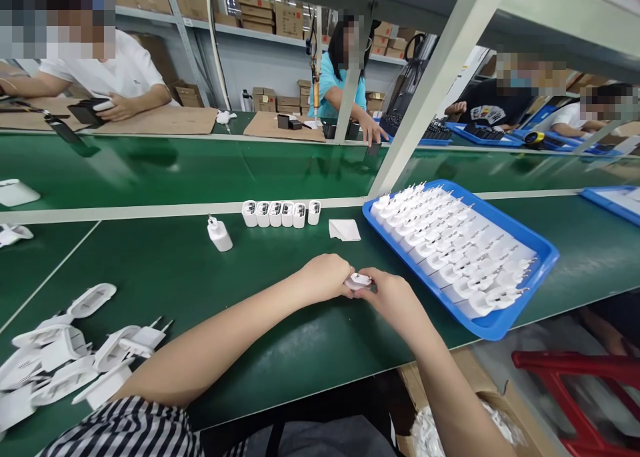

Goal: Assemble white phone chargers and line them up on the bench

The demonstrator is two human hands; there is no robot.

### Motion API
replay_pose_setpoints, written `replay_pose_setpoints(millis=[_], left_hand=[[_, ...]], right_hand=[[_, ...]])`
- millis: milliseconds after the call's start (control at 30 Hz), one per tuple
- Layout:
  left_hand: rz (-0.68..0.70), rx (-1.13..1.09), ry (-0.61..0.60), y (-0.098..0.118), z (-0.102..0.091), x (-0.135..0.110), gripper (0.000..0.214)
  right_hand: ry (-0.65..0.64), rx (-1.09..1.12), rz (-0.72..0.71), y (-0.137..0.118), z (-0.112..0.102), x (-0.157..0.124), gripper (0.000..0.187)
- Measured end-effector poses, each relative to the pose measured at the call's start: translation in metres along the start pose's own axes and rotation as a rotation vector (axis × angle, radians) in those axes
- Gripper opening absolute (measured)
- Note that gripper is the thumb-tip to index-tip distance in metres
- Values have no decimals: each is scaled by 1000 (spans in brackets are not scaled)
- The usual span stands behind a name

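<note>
Both my hands meet over the green bench top [200,277] and hold one small white charger part [358,281] between them. My left hand [325,277] is curled with its fingers closed on the part's left end. My right hand [387,295] pinches the right end. Much of the part is hidden by my fingers. A single white charger [219,234] lies on its side beyond my left hand. A row of several white charger bodies [281,213] stands behind it. A small white folded piece [345,229] lies just beyond my hands.
A blue tray [543,250] packed with rows of white chargers sits to the right. A heap of white charger shells and plug parts [65,353] lies at the near left. Other people work across the bench. A cardboard box [480,383] and a red stool [575,390] stand below.
</note>
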State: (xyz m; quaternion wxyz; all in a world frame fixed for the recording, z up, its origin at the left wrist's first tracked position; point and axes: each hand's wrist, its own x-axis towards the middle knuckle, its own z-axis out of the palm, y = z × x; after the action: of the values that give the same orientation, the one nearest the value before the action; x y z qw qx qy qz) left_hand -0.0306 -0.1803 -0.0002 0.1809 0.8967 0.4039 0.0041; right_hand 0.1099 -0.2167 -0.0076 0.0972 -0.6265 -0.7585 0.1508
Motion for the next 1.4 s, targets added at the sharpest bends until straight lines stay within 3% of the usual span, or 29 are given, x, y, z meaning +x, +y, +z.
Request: replay_pose_setpoints(millis=[167, 300, 533, 833, 1100, 1400], left_hand=[[113, -41, 30, -5, 0, 2, 22], [17, -104, 55, -6, 2, 3, 27], [-54, 135, -4, 13, -7, 1, 15], [57, 79, -31, 5, -12, 3, 21], [-43, -15, -141, 6, -17, 15, 9], [-115, -19, -306, 25, -30, 24, 17]], right_hand=[[7, -42, 7, -1, 2, -1, 14], [-33, -80, -38, 2, 0, 4, 10], [-67, -247, -87, -5, -8, 7, 6], [-166, -113, -148, -1, -16, 13, 3], [-219, -39, 4, -7, -15, 13, 3], [-247, -86, -46, -7, -19, 19, 5]])
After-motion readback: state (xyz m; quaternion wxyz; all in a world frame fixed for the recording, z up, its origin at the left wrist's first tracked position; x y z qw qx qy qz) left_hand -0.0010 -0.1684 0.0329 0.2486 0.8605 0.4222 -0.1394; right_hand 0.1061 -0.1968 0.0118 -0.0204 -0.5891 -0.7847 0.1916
